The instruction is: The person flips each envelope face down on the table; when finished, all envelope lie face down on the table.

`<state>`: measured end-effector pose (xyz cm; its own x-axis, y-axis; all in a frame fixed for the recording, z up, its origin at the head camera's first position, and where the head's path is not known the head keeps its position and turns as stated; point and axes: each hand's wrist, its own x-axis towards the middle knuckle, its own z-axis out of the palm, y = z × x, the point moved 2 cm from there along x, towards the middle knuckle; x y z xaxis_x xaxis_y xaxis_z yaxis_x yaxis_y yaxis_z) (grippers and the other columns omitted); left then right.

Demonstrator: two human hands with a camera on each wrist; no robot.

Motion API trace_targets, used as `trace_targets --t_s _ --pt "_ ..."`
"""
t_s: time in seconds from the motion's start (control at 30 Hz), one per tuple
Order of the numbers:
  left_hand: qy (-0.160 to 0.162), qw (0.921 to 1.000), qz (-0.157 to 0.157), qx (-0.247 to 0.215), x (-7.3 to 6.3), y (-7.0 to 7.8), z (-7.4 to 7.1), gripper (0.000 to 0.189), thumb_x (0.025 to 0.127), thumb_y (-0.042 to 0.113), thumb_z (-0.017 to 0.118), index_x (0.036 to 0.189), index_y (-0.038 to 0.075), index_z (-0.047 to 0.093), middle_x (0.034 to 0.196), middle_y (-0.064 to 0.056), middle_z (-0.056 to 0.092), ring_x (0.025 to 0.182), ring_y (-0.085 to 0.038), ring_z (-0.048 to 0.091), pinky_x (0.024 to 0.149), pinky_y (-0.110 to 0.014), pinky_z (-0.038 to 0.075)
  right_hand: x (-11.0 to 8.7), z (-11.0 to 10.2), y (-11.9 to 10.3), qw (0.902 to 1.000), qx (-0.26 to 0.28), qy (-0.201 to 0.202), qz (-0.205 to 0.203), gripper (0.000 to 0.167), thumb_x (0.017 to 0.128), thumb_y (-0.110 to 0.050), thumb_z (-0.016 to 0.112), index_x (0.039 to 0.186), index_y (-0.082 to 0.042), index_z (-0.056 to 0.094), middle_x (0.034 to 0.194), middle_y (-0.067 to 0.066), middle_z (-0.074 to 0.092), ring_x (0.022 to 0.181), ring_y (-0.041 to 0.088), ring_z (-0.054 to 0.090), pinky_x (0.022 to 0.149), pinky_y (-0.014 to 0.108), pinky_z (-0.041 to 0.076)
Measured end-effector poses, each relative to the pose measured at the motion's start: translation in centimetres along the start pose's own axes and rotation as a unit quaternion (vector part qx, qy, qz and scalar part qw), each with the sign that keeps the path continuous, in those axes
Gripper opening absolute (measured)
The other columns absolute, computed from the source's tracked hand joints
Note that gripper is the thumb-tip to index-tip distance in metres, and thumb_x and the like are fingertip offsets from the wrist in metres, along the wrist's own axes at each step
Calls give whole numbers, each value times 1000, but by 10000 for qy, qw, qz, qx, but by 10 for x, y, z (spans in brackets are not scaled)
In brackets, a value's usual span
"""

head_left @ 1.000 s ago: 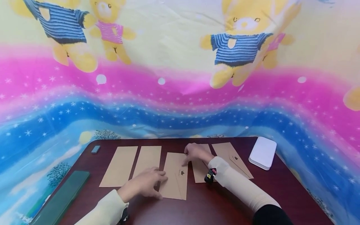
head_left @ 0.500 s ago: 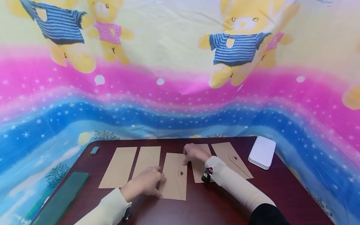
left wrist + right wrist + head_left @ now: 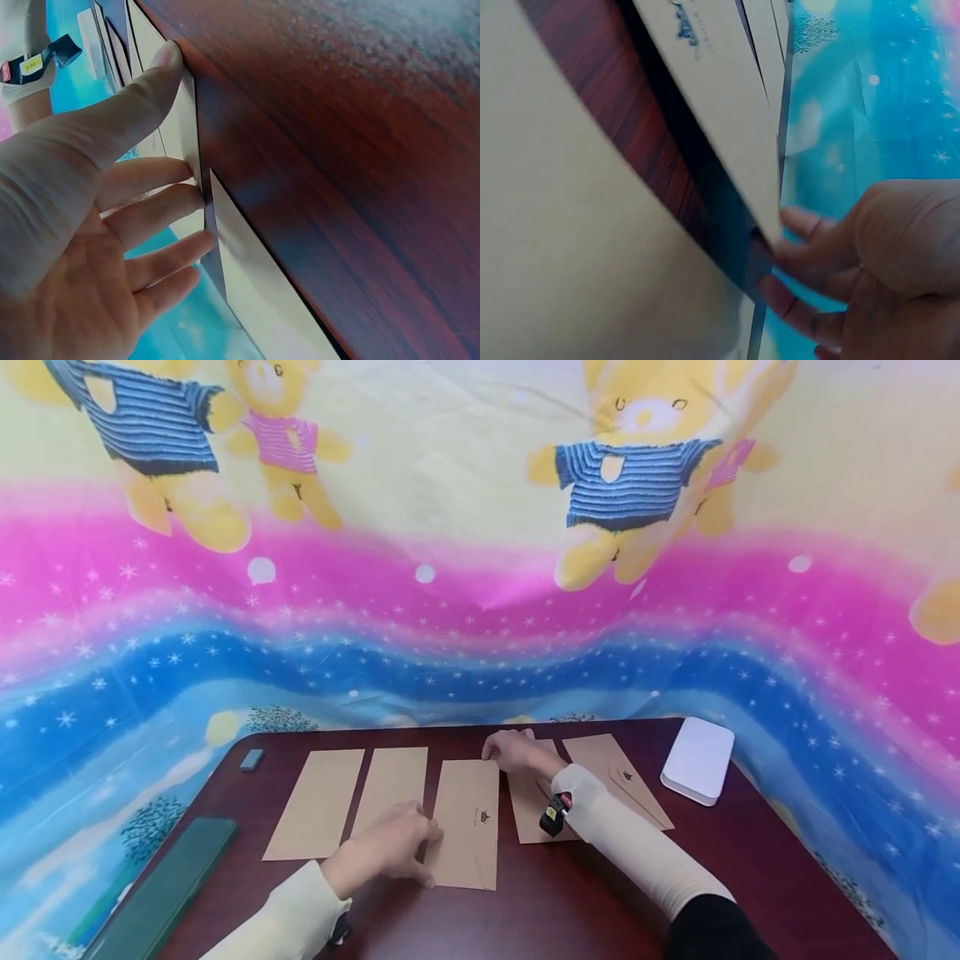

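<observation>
A brown paper envelope (image 3: 465,831) with a small crown print lies in the middle of the row in the head view. My right hand (image 3: 517,752) pinches its far right corner; the right wrist view shows that edge of the envelope (image 3: 720,112) raised off the table, thumb on top and fingers below. My left hand (image 3: 390,839) rests at the left edge of the same envelope. In the left wrist view, the thumb of my left hand (image 3: 90,187) lies at the near corner, with the other fingers fairly straight along the side.
Two plain envelopes (image 3: 318,802) lie to the left. To the right are a partly covered envelope (image 3: 532,822) and an envelope with a crown (image 3: 611,768). A white box (image 3: 697,760), a long green box (image 3: 165,885) and a small blue-grey block (image 3: 252,760) sit on the dark table (image 3: 585,902).
My right hand has shifted slightly away from me and lifted the far end of the middle envelope a little. My left hand stays nearly still.
</observation>
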<state>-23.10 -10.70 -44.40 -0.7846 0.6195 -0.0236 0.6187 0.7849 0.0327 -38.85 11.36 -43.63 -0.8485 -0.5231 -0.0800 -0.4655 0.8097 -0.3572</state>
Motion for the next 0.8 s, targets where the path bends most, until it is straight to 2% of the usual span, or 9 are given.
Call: trace_targets --t_s 0.13,0.2,0.27,0.43,0.57,0.67,0.8 --pt "-134 9998 -105 -75 0 0 -1 46 69 51 92 98 20 73 96 4 72 94 -19 62 84 -35 53 -6 1 7 9978 -40 93 -648 42 94 8 57 116 -22 77 117 -1 76 115 23 67 103 53 30" --pt "-148 9997 -140 -121 0 0 -1 46 68 50 92 98 20 73 103 2 74 108 -27 66 94 -40 55 -8 3 12 9965 -122 122 -821 49 93 10 56 117 -26 78 121 -3 75 119 22 66 104 53 31" --pt "-151 9997 -146 -160 1 0 -2 45 68 50 93 95 20 72 105 0 75 123 -34 63 103 -47 53 -10 5 16 9951 -206 177 -954 51 92 11 57 117 -29 78 124 -5 73 122 20 65 105 53 32" --pt "-159 9996 -111 -188 1 0 -1 45 67 50 93 92 20 72 100 2 75 133 -40 58 109 -51 49 -9 12 23 9898 -328 527 -1282 34 94 -3 71 115 -28 79 120 -6 73 117 18 66 106 52 35" --pt "-158 9994 -149 -270 -2 0 -2 57 68 51 92 110 17 75 116 -4 76 136 -40 55 111 -51 47 -9 14 25 9852 -385 781 -1479 30 93 -7 74 114 -28 80 119 -6 74 117 18 66 103 51 36" --pt "-181 9990 -166 -372 -4 1 -1 69 71 51 90 127 15 72 131 -9 72 141 -39 52 113 -52 45 -10 13 26 9831 -365 851 -1581 29 93 -9 74 115 -27 80 120 -5 73 118 19 66 104 51 37" --pt "-157 9990 -56 -408 -6 1 0 77 73 51 88 136 13 67 137 -11 68 142 -38 50 113 -52 45 -11 11 29 9821 -87 853 -1679 25 94 -9 73 114 -24 81 122 -2 72 118 19 67 107 44 47"
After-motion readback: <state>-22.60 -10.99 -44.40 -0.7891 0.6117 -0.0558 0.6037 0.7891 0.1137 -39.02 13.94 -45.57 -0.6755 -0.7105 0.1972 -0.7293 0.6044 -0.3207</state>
